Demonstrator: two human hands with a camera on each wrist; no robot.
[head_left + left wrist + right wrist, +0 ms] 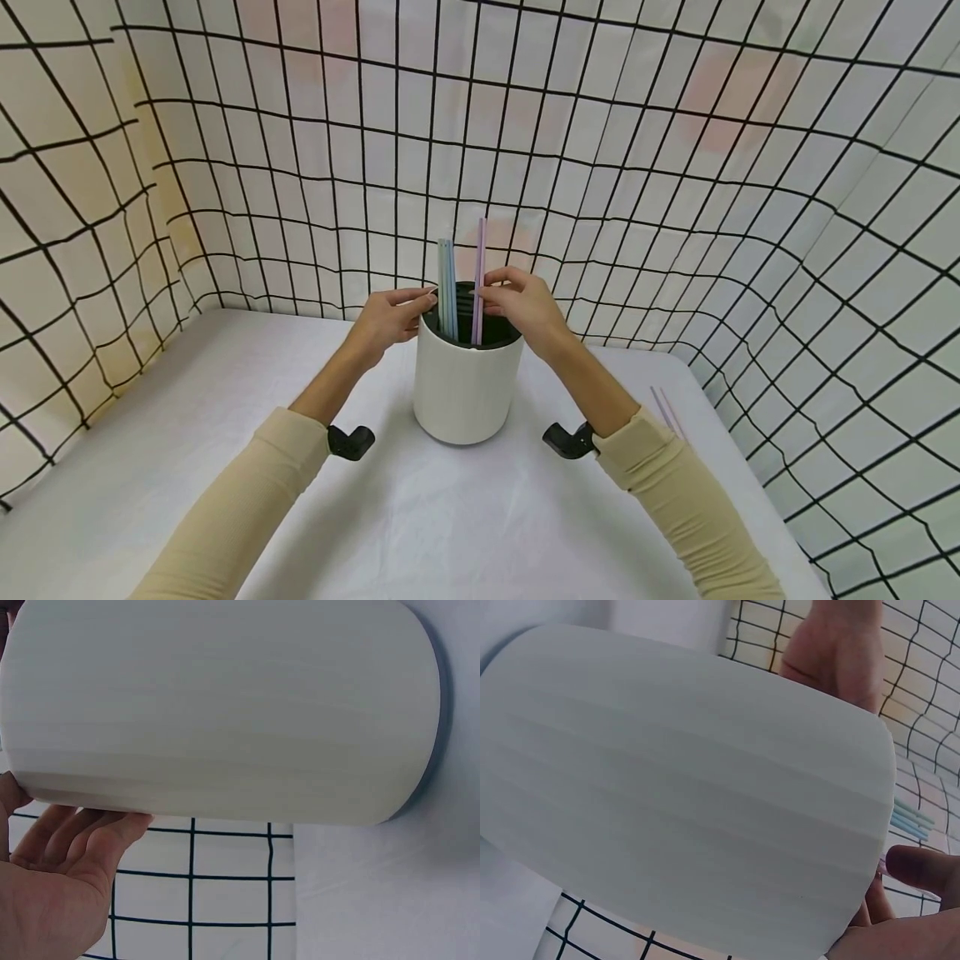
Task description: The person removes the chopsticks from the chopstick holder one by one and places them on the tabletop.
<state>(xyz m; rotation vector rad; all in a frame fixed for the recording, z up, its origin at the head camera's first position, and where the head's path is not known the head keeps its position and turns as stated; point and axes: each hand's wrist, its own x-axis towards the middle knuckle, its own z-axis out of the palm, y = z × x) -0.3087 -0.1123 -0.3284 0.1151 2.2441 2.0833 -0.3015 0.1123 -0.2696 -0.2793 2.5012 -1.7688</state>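
Observation:
A white cylindrical container (467, 392) with a dark inside stands upright on the table. My left hand (386, 323) grips its rim at the left, thumb at the top edge and fingers against the outer wall in the left wrist view. Blue and green straws (447, 287) stand inside, leaning on the left part of the rim. Purple straws (479, 267) stand upright in the container at the right, and my right hand (525, 308) pinches them just above the rim. In the right wrist view the container's wall hides most of these straws.
A pair of loose purple and pink straws (667, 410) lies on the white tablecloth (450, 517) at the right, partly behind the right sleeve. A black wire grid (360, 167) encloses the table at the back and sides.

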